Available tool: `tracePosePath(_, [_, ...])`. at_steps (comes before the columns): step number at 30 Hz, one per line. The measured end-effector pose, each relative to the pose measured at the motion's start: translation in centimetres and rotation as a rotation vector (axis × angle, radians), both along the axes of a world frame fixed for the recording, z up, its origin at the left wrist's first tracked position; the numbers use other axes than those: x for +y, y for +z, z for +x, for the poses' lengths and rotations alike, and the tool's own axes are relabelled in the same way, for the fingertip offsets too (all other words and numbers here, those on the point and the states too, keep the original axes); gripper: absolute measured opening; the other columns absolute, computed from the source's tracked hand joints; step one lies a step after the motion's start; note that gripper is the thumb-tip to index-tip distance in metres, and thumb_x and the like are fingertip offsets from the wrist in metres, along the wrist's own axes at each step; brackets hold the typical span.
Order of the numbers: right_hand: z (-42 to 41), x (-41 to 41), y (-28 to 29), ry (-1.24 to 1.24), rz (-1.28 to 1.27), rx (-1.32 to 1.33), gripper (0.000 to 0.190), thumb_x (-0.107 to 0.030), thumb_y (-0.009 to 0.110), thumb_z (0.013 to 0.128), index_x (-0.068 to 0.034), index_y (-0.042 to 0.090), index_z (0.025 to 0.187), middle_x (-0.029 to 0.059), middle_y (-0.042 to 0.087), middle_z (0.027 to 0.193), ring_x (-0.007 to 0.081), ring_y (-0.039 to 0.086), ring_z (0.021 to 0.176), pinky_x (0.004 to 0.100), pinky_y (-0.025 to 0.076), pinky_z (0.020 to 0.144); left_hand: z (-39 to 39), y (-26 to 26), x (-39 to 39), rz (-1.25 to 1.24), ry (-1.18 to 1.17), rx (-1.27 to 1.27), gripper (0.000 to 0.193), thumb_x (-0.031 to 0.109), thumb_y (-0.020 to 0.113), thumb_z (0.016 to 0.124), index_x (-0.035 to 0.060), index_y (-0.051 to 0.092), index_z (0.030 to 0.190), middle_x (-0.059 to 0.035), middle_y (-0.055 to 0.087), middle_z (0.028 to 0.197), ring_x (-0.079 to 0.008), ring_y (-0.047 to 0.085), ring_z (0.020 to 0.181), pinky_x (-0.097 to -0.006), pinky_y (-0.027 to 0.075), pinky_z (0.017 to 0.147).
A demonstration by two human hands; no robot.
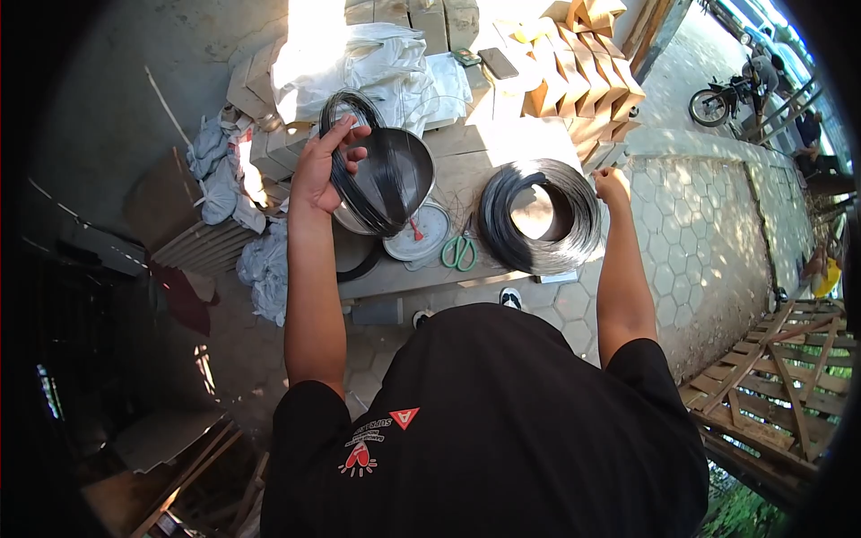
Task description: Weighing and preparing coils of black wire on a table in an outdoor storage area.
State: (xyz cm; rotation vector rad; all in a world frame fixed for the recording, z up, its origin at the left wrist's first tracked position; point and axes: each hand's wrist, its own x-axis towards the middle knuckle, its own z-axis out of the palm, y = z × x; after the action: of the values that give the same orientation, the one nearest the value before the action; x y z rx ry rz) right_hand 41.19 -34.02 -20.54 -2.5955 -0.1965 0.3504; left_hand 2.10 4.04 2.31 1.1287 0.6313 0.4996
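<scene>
My left hand (324, 165) grips a loose loop of thin dark wire (356, 191), with the thumb and fingers partly apart around it. Behind that loop is a round metal pan (418, 161), partly hidden by the wire. Below the pan sits a round dial (434, 228) with a red pointer, seemingly a weighing scale. To the right, a thick coil of dark wire (494, 228) lies at the table's front. My right hand (612, 185) is beside the coil's right edge with fingers curled; whether a strand is between them is too small to tell. Green-handled scissors (459, 253) lie between dial and coil.
Folded brown cardboard pieces (585, 67) stand stacked at the back right. White plastic sacks (377, 60) and a phone (498, 63) lie at the back. Bagged bundles (218, 195) are on the left. A motorcycle (730, 101) and people are beyond the paving.
</scene>
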Motion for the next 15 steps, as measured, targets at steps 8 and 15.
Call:
tracePosePath(8, [-7.7, 5.5, 5.0, 0.075, 0.478, -0.706, 0.030, -0.030, 0.067, 0.100, -0.003, 0.070, 0.111, 0.0186, 0.068, 0.108, 0.0346, 0.063, 0.104, 0.0463, 0.051, 0.088, 1.0, 0.2, -0.9, -0.004, -0.020, 0.009, 0.027, 0.032, 0.078, 0.096, 0.0111, 0.069, 0.111, -0.0050, 0.074, 0.100, -0.0079, 0.065, 0.066, -0.0181, 0.046, 0.052])
tracePosePath(15, [-22.2, 16.6, 15.8, 0.403, 0.860, -0.096, 0.096, -0.070, 0.063, 0.094, 0.011, 0.044, 0.143, 0.0329, 0.051, 0.140, 0.0425, 0.056, 0.128, 0.0480, 0.044, 0.110, 0.8, -0.4, -0.1, -0.064, -0.072, -0.074, 0.024, 0.028, 0.078, 0.096, 0.0115, 0.069, 0.110, -0.0059, 0.075, 0.097, -0.0095, 0.068, 0.065, -0.0197, 0.049, 0.051])
